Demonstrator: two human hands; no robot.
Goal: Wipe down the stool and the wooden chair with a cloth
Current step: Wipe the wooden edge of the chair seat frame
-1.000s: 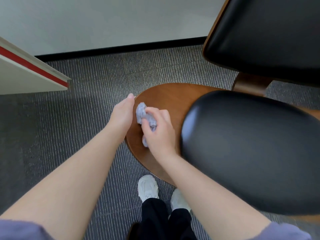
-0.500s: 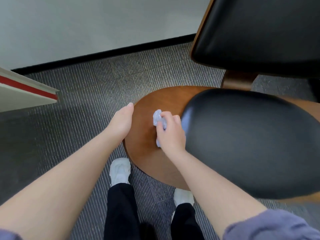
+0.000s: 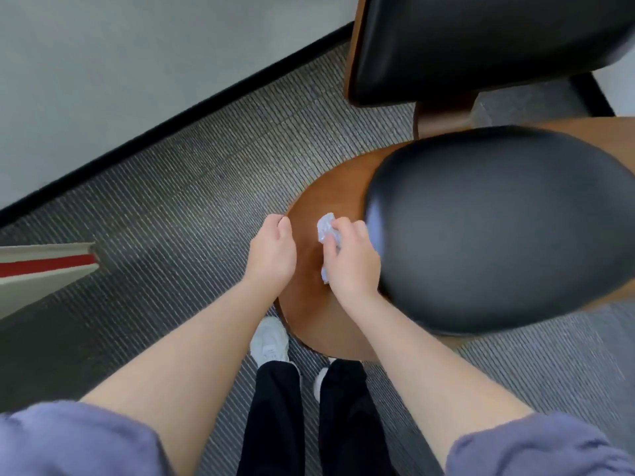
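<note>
Here, cloth (image 3: pixel 325 226) in right hand (image 3: pixel 352 259), on chair (image 3: pixel 326 321)

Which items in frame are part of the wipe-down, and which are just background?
In use: cloth, right hand gripping it, left hand at the seat edge, wooden chair, its black seat cushion.
Just there: red-striped white board, carpet, wall, white shoes.
</note>
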